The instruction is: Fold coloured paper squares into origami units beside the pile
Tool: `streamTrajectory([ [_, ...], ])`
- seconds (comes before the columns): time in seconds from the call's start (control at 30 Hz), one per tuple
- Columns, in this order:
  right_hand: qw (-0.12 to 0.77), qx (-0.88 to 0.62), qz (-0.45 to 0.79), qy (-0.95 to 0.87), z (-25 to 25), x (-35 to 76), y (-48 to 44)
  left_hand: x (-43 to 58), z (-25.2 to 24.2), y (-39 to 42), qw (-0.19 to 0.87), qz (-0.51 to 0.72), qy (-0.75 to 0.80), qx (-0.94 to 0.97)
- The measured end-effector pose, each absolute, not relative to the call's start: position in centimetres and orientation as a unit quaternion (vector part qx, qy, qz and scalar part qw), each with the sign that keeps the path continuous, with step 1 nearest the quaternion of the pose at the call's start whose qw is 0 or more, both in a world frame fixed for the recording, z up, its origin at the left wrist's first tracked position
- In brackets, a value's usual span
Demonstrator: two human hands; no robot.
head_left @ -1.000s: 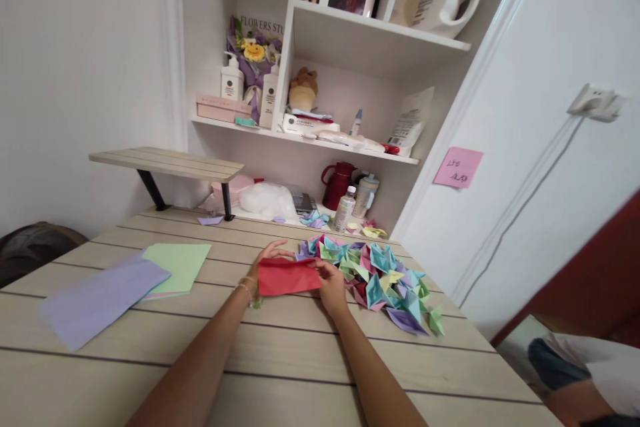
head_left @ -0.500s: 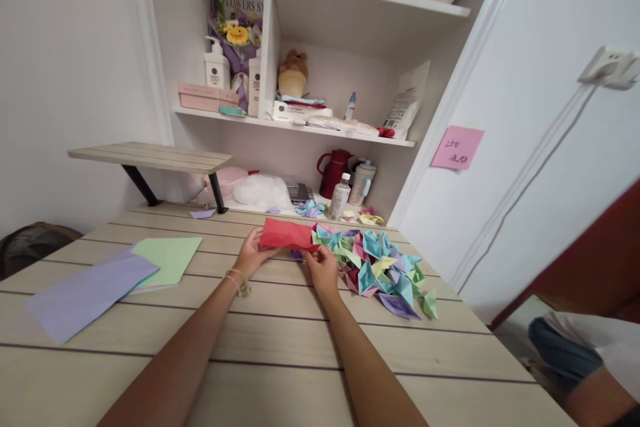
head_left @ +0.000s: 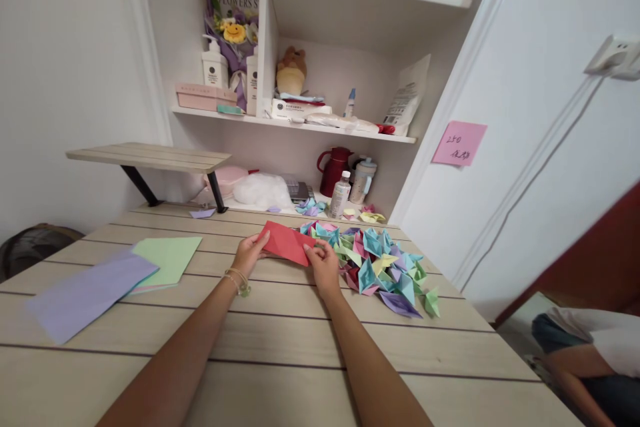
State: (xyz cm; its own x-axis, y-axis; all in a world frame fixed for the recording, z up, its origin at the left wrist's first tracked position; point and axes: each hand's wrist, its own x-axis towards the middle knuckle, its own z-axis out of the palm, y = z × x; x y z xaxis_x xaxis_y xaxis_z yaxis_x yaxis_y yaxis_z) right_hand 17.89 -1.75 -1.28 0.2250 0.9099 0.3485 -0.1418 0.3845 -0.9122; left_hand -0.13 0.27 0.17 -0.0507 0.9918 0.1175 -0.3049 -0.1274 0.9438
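A red sheet of paper [head_left: 286,242], with crease lines across it, is held just above the table between both hands. My left hand [head_left: 250,255] pinches its left end, thumb on top. At the right end, my right hand [head_left: 324,265] grips the paper between thumb and fingers. Just beyond and to the right of that hand lies a heap of folded paper boats [head_left: 383,263] in blue, green, pink, yellow and purple. Off to the left are a purple sheet [head_left: 95,293] and a green sheet [head_left: 173,257], lying flat and overlapping.
A small raised wooden shelf [head_left: 150,155] stands at the table's back left. Behind the table, a clear bottle [head_left: 340,195], a red jug [head_left: 334,172] and more folded papers [head_left: 311,207] sit in the shelf unit. Another person [head_left: 585,347] is at the lower right.
The red paper has turned, its right end dropping nearer to me and its face tilting up. My left thumb now lies on top of it. The other person's body has shifted slightly.
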Motion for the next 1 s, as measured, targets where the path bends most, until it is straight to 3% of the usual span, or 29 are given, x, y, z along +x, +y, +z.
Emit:
streamTrajectory([
  [0.37,0.676,-0.420,0.306,-0.523,-1.1,18.2,-1.9,-0.3,0.3,0.2,0.474,0.668,0.380,0.430],
  [0.7,0.685,-0.465,0.245,-0.504,-1.1,18.2,-1.8,0.0,0.5,-0.5,0.528,0.587,0.336,0.514],
  [0.87,0.648,-0.443,0.290,-0.548,-1.3,17.4,-2.1,0.4,0.6,-0.6,0.476,0.576,0.343,0.569],
  [1.0,0.591,-0.422,0.231,-0.648,-1.2,16.8,-2.8,0.3,0.5,-0.2,0.426,0.627,0.353,0.547],
])
